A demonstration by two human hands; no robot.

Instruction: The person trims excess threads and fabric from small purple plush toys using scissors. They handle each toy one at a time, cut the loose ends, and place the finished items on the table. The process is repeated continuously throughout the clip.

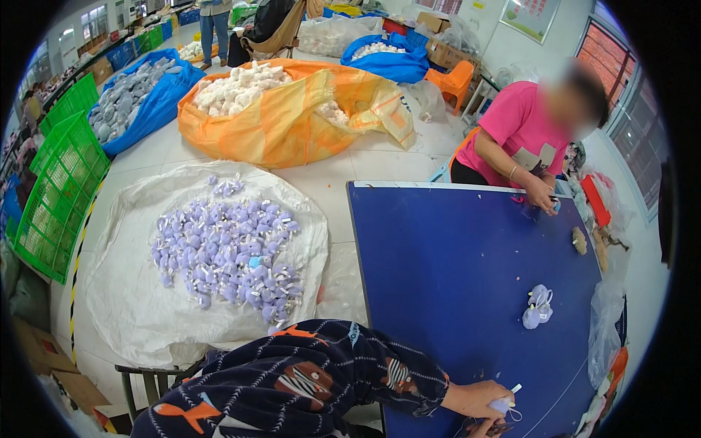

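Note:
At the near edge of the blue table, my left hand (473,399) is closed on a small lavender plush toy (501,404). A white tag and a thin white cord loop stick out from it. Just below, my right hand (482,428) is only partly visible at the picture's edge, its fingers closed beside the plush. Something dark shows at those fingers, too small to make out. Farther up the table lie a few lavender plush toys (538,306) with white loops, apart from my hands.
The blue table (438,277) is on my right; across it a person in pink (515,120) handles a small item. On the floor, a white sheet (120,292) holds a pile of lavender plush toys (226,248). Beyond are an orange sack (292,150) and green crates (62,197).

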